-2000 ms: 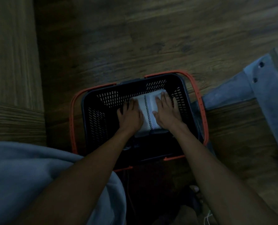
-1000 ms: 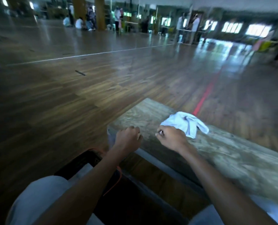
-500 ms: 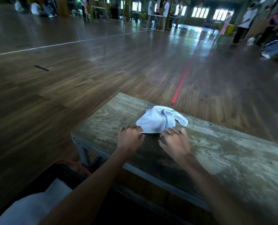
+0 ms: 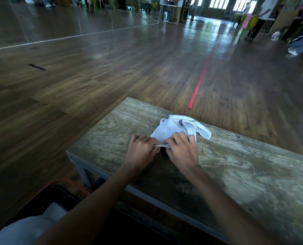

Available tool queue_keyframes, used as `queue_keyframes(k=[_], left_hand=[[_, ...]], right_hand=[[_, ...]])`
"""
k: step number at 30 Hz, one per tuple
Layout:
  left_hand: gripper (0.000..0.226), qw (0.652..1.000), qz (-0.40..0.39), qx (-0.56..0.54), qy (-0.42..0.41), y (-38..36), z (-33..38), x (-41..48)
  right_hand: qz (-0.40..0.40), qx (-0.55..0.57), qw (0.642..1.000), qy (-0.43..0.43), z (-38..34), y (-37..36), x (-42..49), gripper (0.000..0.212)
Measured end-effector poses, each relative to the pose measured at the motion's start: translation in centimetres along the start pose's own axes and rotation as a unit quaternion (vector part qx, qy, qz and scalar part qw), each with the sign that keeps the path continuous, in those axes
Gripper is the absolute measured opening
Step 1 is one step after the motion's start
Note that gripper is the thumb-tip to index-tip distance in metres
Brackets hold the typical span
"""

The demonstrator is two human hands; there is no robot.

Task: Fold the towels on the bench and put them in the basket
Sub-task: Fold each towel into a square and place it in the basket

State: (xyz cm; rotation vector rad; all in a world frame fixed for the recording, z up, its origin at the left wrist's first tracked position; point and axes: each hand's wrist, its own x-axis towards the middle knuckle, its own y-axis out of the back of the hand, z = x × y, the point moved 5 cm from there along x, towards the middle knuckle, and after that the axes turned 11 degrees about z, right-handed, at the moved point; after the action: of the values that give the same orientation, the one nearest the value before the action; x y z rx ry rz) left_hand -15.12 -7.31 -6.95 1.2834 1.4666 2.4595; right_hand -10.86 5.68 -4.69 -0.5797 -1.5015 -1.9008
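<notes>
A crumpled white towel (image 4: 172, 129) with a dark checked stripe lies on the wooden bench (image 4: 244, 170), near its left end. My left hand (image 4: 141, 149) pinches the towel's near edge with curled fingers. My right hand (image 4: 181, 149) grips the same near edge just to the right, its fingers lying over the cloth. The black basket (image 4: 55, 197) with an orange rim sits on the floor at lower left, below the bench end; a white folded towel (image 4: 55, 210) shows inside it.
Dark wooden floor stretches around the bench, with a red tape line (image 4: 200, 80) running away from it. People and furniture (image 4: 258, 18) stand far back at the hall's end. My pale trouser leg (image 4: 14, 230) fills the lower left corner.
Earlier both hands pressed a folded towel down in the basket. My view then lifted to the bench, and both hands came forward and took hold of the crumpled towel's near edge.
</notes>
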Motion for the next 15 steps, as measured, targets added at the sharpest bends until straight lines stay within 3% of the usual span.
queue_keyframes(k=[5, 9, 11, 15], left_hand=[[0.022, 0.997, 0.031, -0.003, -0.066, 4.5, 1.3, 3.2], [0.027, 0.993, 0.057, -0.004, -0.100, 10.3, 3.5, 7.8], [0.027, 0.993, 0.059, -0.003, -0.103, 13.2, 5.0, 10.1], [0.021, 0.991, 0.077, -0.015, -0.110, 18.9, 8.1, 15.0]], right_hand=[[-0.037, 0.059, 0.995, -0.078, 3.1, 3.9, 1.5, 0.006], [-0.115, 0.213, 0.940, -0.242, 7.4, 8.4, 4.4, 0.005], [-0.117, 0.244, 0.930, -0.251, 9.1, 11.4, 6.8, 0.010], [-0.111, 0.208, 0.946, -0.224, 12.4, 17.8, 12.0, 0.007]])
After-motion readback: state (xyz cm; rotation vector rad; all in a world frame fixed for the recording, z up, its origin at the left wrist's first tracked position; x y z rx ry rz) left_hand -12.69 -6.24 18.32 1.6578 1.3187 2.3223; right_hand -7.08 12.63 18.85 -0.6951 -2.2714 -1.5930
